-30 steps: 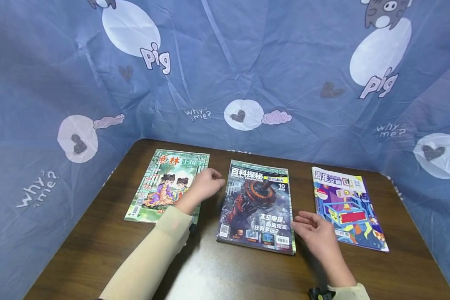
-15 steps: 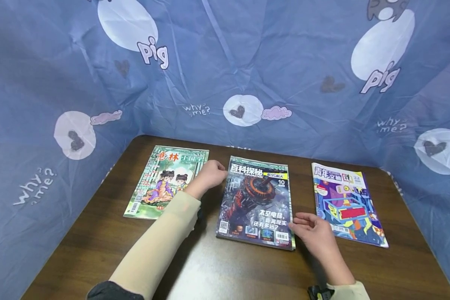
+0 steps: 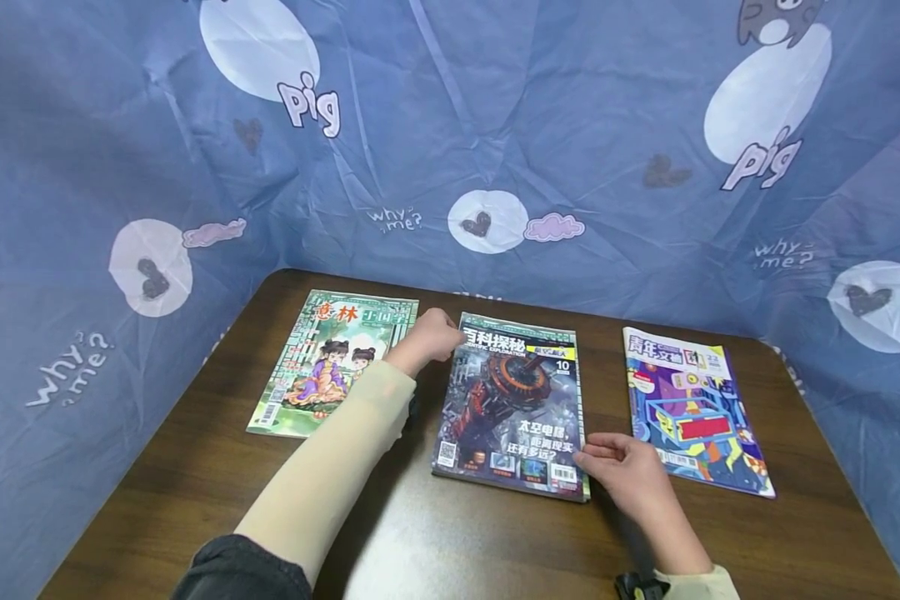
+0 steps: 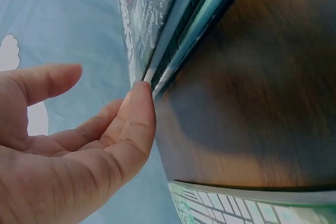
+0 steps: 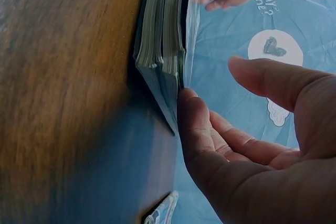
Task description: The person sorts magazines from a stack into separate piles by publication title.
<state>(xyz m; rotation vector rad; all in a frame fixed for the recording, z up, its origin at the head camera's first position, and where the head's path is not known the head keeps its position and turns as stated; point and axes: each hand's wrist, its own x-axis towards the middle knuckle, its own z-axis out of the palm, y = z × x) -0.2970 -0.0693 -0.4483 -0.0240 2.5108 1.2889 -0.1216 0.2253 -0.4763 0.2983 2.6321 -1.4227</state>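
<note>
A stack of magazines (image 3: 513, 400) lies at the middle of the table, a dark space-themed cover on top and a green-edged one showing beneath. At its upper left edge is my left hand (image 3: 433, 335); in the left wrist view, a fingertip of that hand (image 4: 100, 140) touches the stack's edge (image 4: 173, 30) while another digit stands apart. Near the lower right corner, my right hand (image 3: 633, 475) has a fingertip at the edge. The right wrist view shows thick page blocks (image 5: 163, 24) beside the right hand (image 5: 236, 150), its digits spread apart.
Left of the stack lies a green magazine (image 3: 330, 358) with two cartoon figures, partly behind my left forearm. A purple magazine (image 3: 697, 412) lies on the right. Behind the brown wooden table (image 3: 420, 533) hangs a blue printed cloth (image 3: 607, 125).
My left hand has moved up and right to the stack's upper left edge. My right hand has shifted slightly left onto the right edge. The stack stays in place.
</note>
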